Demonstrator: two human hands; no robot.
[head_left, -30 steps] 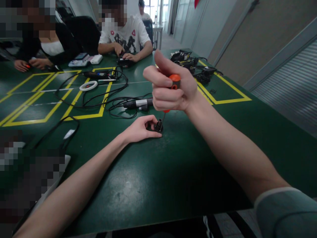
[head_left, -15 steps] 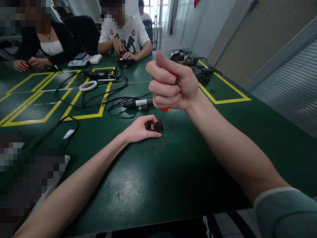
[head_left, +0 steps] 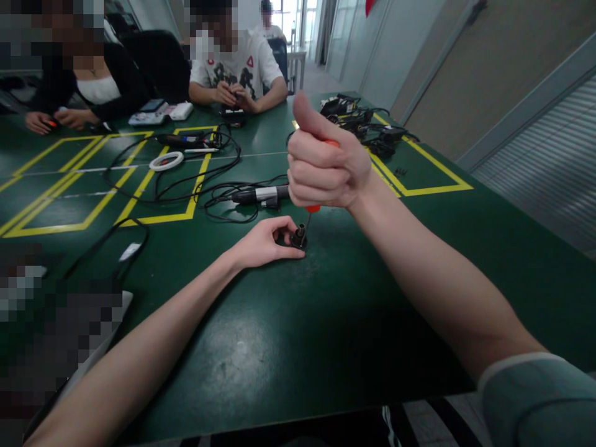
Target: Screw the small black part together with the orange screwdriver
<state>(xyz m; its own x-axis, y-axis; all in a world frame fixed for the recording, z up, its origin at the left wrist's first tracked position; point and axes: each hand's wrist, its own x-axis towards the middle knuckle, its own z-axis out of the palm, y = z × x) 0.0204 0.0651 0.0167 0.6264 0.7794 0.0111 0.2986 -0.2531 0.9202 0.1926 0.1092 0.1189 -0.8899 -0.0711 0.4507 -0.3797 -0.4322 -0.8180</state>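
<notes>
My right hand is closed in a fist around the red handle of a screwdriver, its thumb pointing up. The thin metal shaft slants down to a small black part with a short metal tube standing up from it. Around that part, low on the green table, curl the thumb and fingers of my left hand. Exactly where the screwdriver's tip sits on the part is too small to tell.
Behind my hands lies a black and silver tool with coiled cable. A white tape roll rests farther left. Tangled black cables are heaped at the back right. Two people sit across the table, one in a white shirt.
My right fist has turned and shifted slightly right with the screwdriver. My left hand stays put on the black part. The person in white has raised both hands off the table.
</notes>
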